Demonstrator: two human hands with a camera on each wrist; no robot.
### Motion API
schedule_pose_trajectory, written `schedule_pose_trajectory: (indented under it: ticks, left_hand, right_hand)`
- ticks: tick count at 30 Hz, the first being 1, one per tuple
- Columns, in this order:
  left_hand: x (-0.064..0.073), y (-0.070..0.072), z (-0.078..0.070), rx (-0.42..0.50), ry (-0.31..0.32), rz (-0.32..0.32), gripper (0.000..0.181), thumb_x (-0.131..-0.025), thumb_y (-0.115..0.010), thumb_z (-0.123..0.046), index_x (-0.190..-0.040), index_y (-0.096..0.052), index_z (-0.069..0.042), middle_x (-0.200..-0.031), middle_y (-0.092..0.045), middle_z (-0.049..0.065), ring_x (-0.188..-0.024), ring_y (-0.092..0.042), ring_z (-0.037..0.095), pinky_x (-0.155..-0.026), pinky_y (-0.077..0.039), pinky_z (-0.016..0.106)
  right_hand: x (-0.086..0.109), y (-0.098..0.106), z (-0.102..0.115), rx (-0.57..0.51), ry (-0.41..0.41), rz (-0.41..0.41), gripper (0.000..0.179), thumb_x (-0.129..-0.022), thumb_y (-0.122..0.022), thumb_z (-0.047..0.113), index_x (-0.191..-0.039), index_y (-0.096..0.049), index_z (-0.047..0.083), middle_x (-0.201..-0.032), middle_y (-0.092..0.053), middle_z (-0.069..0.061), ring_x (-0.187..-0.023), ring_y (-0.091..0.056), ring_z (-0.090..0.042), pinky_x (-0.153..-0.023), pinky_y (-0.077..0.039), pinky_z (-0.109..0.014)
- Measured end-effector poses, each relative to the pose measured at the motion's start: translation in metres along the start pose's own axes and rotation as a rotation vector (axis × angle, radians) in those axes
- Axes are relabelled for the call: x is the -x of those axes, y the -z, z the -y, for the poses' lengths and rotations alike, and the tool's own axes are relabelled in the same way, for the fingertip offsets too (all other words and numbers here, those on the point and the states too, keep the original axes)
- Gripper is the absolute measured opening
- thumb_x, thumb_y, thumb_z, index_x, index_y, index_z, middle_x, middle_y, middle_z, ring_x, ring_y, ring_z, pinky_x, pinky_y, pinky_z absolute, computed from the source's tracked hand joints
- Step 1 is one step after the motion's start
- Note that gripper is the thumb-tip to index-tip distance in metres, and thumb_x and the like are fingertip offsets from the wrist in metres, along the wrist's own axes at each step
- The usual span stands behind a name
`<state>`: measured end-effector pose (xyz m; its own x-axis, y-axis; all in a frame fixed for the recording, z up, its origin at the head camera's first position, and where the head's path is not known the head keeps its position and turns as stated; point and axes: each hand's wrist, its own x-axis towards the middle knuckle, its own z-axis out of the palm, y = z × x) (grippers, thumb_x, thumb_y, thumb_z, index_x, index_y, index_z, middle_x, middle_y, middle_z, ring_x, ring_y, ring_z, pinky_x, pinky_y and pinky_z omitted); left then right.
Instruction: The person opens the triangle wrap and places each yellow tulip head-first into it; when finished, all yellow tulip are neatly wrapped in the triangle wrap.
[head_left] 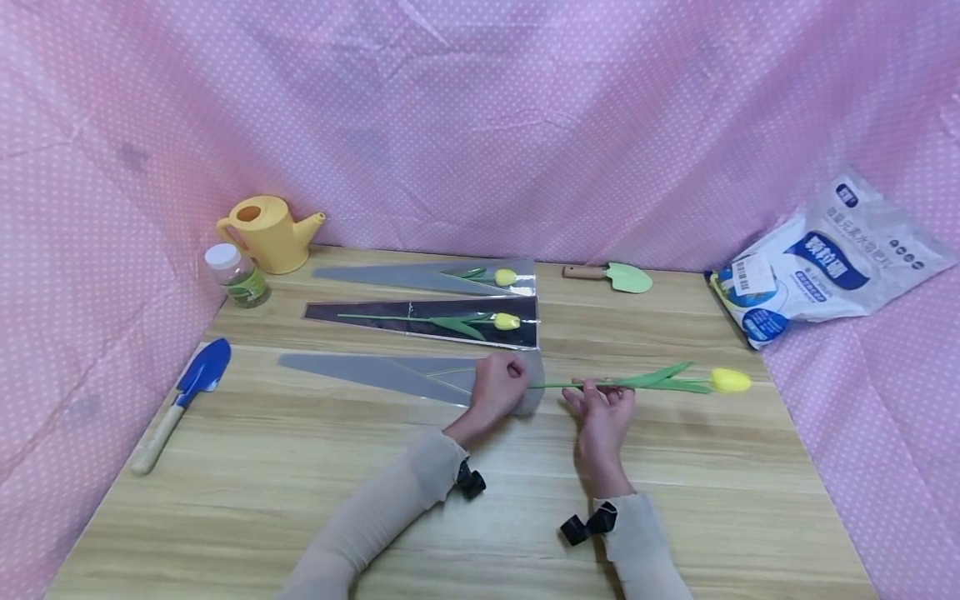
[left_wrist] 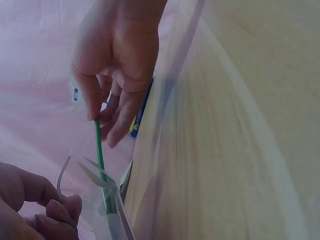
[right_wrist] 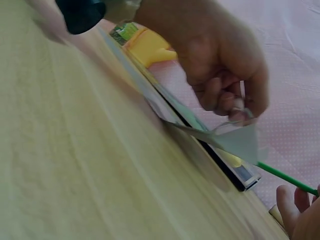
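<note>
My left hand (head_left: 498, 385) pinches the upper layer at the wide, right end of a grey tapered flower sleeve (head_left: 360, 372), lifting its mouth apart. My right hand (head_left: 602, 417) holds the green stem of a yellow artificial tulip (head_left: 729, 381) between thumb and fingers, its bloom pointing right. In the right wrist view the tip of the stem (right_wrist: 282, 175) is at the sleeve's raised mouth (right_wrist: 240, 140). The left wrist view shows the stem (left_wrist: 100, 150) running down from the right hand (left_wrist: 117, 65) into the parted film beside the left hand (left_wrist: 45, 205).
Behind lie a dark sleeve (head_left: 360, 312) and another grey sleeve (head_left: 390, 273), each with a yellow tulip. A yellow watering can (head_left: 273, 237), a lidded jar (head_left: 238, 277) and a blue trowel (head_left: 202, 367) are left. A green trowel (head_left: 628, 277) and a fertilizer bag (head_left: 832, 258) are right.
</note>
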<state>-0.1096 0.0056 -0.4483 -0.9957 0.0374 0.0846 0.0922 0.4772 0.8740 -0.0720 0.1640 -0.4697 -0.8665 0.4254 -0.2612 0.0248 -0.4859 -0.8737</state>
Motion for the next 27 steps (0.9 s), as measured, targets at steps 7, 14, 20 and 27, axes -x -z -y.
schedule_pose_trajectory:
  ticks: [7,14,20,27]
  left_hand:
    - [0.0,-0.0009,-0.0005,-0.004,-0.005,0.0,0.01,-0.078,-0.065,0.001,-0.076,-0.074,-0.004,-0.069,-0.072,0.009,-0.057,-0.056,0.006,-0.055,-0.047,0.018]
    - [0.0001,0.0003,0.0021,-0.005,-0.031,-0.021,0.012,-0.077,-0.064,0.001,-0.073,-0.074,-0.004,-0.067,-0.071,0.009,-0.056,-0.054,0.004,-0.056,-0.046,0.017]
    - [0.0004,-0.0002,0.0033,-0.01,-0.041,-0.029,0.011,-0.077,-0.064,0.001,-0.073,-0.073,-0.004,-0.066,-0.07,0.008,-0.056,-0.054,0.005,-0.055,-0.045,0.017]
    - [0.0013,-0.001,0.0004,-0.006,-0.038,-0.029,0.01,-0.077,-0.065,0.001,-0.074,-0.073,-0.004,-0.066,-0.07,0.008,-0.054,-0.053,0.004,-0.053,-0.045,0.017]
  right_hand:
    - [0.0013,-0.0004,-0.0014,0.035,0.008,0.016,0.025,-0.099,-0.058,0.011,-0.118,-0.041,0.014,-0.107,-0.054,-0.005,-0.09,-0.073,-0.016,-0.08,-0.062,-0.035]
    - [-0.0018,0.004,0.0054,0.009,0.013,0.002,0.039,-0.101,-0.053,0.04,-0.122,-0.05,0.007,-0.108,-0.063,-0.009,-0.092,-0.073,-0.021,-0.072,-0.062,-0.035]
    - [-0.0032,0.0047,0.005,-0.031,0.073,-0.034,0.049,-0.1,-0.058,0.034,-0.126,-0.048,-0.007,-0.099,-0.062,-0.009,-0.082,-0.074,-0.019,-0.065,-0.062,-0.033]
    - [-0.0022,0.0064,0.0046,-0.058,0.123,-0.031,0.032,-0.101,-0.057,0.022,-0.124,-0.045,0.003,-0.099,-0.062,-0.007,-0.081,-0.075,-0.019,-0.062,-0.061,-0.033]
